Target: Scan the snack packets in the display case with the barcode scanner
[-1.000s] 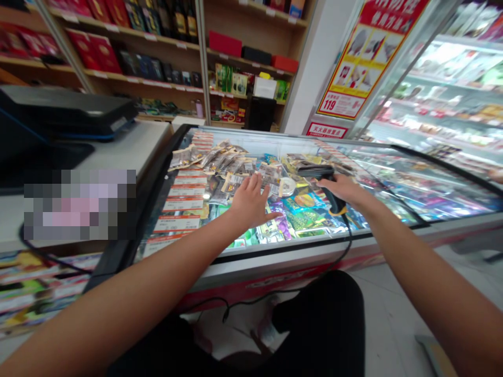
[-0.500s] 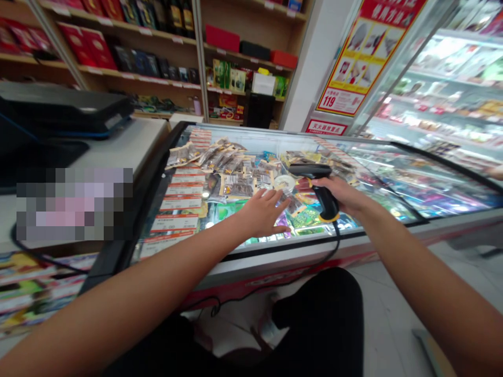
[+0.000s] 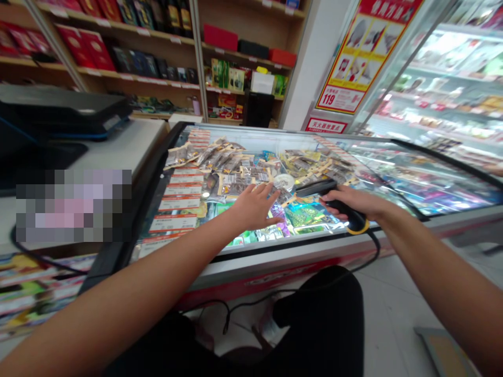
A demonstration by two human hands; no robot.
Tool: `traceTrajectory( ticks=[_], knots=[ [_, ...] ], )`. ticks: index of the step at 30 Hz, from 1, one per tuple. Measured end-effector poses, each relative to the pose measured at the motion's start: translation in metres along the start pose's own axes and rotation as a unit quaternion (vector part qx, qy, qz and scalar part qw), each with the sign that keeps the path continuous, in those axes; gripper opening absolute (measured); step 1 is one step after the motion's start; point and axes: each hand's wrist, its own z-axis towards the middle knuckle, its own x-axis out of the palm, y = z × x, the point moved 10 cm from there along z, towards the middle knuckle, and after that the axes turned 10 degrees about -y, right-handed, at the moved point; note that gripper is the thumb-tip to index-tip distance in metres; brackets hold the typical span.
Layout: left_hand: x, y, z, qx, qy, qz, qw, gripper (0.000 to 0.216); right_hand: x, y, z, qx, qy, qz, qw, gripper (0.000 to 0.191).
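My right hand [image 3: 349, 202] is wrapped round the grip of a black barcode scanner [image 3: 316, 187] with yellow trim, its head pointing left over the freezer's glass top. A black cable [image 3: 376, 250] hangs from its handle and runs down past the freezer front. To the left, my left hand [image 3: 257, 208] is open, fingers spread, palm down over the glass, beside a round white object [image 3: 284, 182]. Several brown-and-clear snack packets [image 3: 231, 184] lie in a pile just beyond its fingertips. Whether that palm touches the glass I cannot tell.
The chest freezer [image 3: 314, 256] holds colourful packages under its glass, with price labels [image 3: 179, 203] along the left. At left stands a counter [image 3: 147, 128] with dark equipment [image 3: 63, 107]. Shelves of boxes [image 3: 220, 39] line the back, and a lit display fridge [image 3: 444, 94] stands at right.
My right hand has moved right and slightly towards me with the scanner, which has tipped over from upright to a flatter slant. My left hand has shifted slightly left.
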Motion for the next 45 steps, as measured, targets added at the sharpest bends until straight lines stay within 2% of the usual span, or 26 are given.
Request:
traceTrajectory(
  ticks=[3,5,8,11,13,15,17,21,25,29,35,40,45],
  knots=[
    [0.0,0.0,0.001,-0.001,0.004,0.007,1.0,0.087,0.0,0.004,-0.002,-0.004,0.001,-0.01,1.0,0.032],
    [0.0,0.001,0.001,-0.007,0.002,0.019,1.0,0.088,-0.006,0.005,0.0,-0.009,-0.02,-0.021,1.0,0.031],
    [-0.002,0.009,0.001,-0.03,-0.004,0.047,0.998,0.09,-0.029,0.011,0.008,-0.045,-0.105,-0.062,0.992,0.026],
    [-0.004,0.018,0.001,-0.056,-0.01,0.074,0.996,0.092,-0.058,0.012,0.016,-0.059,-0.223,-0.128,0.965,0.026],
    [-0.006,0.023,0.0,-0.065,-0.018,0.086,0.994,0.091,-0.066,0.008,0.022,-0.049,-0.255,-0.159,0.953,0.028],
    [-0.009,0.024,0.0,-0.06,-0.035,0.091,0.993,0.089,-0.062,0.004,0.029,-0.047,-0.24,-0.163,0.956,0.028],
    [-0.013,0.014,0.0,-0.024,-0.058,0.081,0.995,0.085,-0.052,0.002,0.031,-0.049,-0.214,-0.156,0.963,0.028],
    [-0.014,-0.031,-0.002,0.104,-0.07,-0.004,0.992,0.078,-0.028,0.002,0.023,-0.054,-0.162,-0.121,0.978,0.032],
    [-0.006,-0.063,-0.006,0.16,-0.054,-0.072,0.983,0.08,-0.009,0.012,0.011,-0.074,-0.112,-0.043,0.99,0.038],
    [-0.003,-0.067,-0.006,0.155,-0.06,-0.073,0.983,0.083,-0.017,0.025,0.007,-0.103,-0.099,-0.041,0.989,0.038],
    [-0.015,-0.066,-0.003,0.133,-0.103,-0.044,0.985,0.098,-0.015,0.025,0.0,-0.087,-0.028,-0.166,0.982,0.037],
    [-0.015,-0.073,-0.002,0.133,-0.11,-0.019,0.985,0.103,0.0,0.018,-0.008,-0.078,0.022,-0.113,0.99,0.043],
    [-0.013,-0.074,-0.001,0.131,-0.107,-0.04,0.985,0.103,-0.004,0.016,-0.008,-0.068,0.034,-0.071,0.995,0.042]
  ],
)
